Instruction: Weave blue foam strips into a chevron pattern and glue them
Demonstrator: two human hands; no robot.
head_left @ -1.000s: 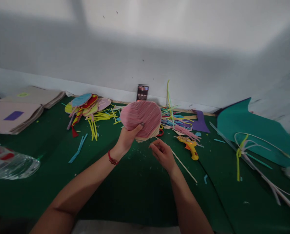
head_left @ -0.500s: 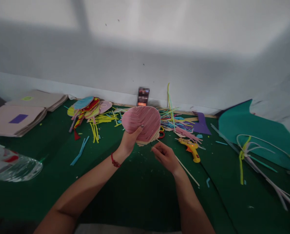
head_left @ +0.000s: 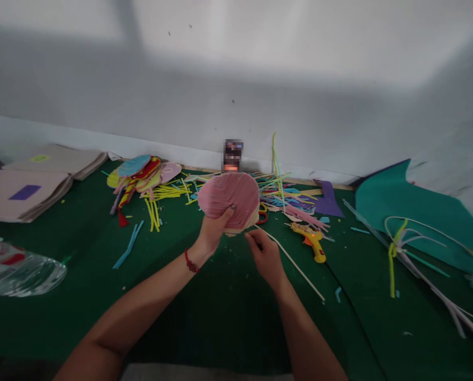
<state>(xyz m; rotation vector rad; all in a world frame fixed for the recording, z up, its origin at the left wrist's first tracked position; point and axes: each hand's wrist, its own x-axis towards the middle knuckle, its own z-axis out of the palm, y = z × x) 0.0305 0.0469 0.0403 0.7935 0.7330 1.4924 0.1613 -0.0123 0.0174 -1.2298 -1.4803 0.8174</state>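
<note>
My left hand grips a pink round fan-shaped piece by its lower left edge, thumb across the front. Its face is covered in rows of pink strips, and a pale layered edge shows at the lower right. My right hand is just below that edge, its thumb and forefinger pinched together; whatever is between them is too small to make out. A thin pale stick lies slanting on the table beyond my right hand. Red-handled scissors are partly hidden behind the pink piece.
On the green table, a yellow glue gun trails its black cord at the right. Loose coloured strips lie behind. Finished-looking fans, a plastic bottle and a pinkish book are leftward; a teal sheet is rightward.
My right hand has shifted slightly left and up, its fingertips still close to the piece's lower right edge. The pink piece has moved slightly left in view.
</note>
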